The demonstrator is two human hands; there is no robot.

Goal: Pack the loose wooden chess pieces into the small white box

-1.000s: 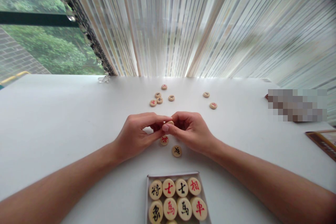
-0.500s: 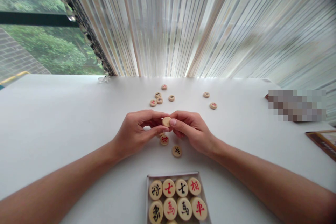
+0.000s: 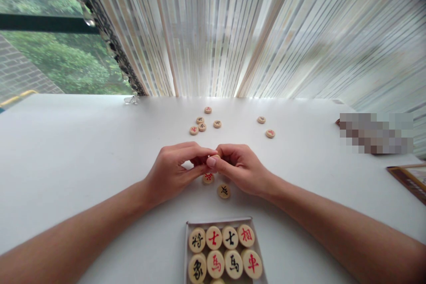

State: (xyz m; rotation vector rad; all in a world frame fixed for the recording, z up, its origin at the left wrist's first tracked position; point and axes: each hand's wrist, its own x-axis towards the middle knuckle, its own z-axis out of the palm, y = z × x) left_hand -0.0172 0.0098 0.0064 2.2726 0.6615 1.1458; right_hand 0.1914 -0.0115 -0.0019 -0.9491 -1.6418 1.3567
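My left hand point(image 3: 178, 162) and my right hand point(image 3: 242, 168) meet above the middle of the white table. Between their fingertips is a round wooden Chinese chess piece point(image 3: 217, 156), of which only a pale sliver shows; the right thumb covers most of it. Both hands are closed in a pinch on this piece. Just beneath them lies a red-marked piece point(image 3: 208, 179), its upper part hidden by the fingers. A black-marked piece point(image 3: 224, 191) rests nearer to me. In front of my body, an open box point(image 3: 220, 220) holds rows of pieces with red or black characters.
Several small pieces point(image 3: 202, 127) lie scattered beyond my hands, and two more point(image 3: 270, 133) sit farther right. A dark-framed object point(image 3: 408, 182) is at the right edge. A striped curtain point(image 3: 206, 44) hangs along the table's far side, beside a window point(image 3: 56, 57).
The right thumb has slid left over the piece and now covers most of its face. My hands have closed in slightly. The pieces on the table and in the box have stayed put.
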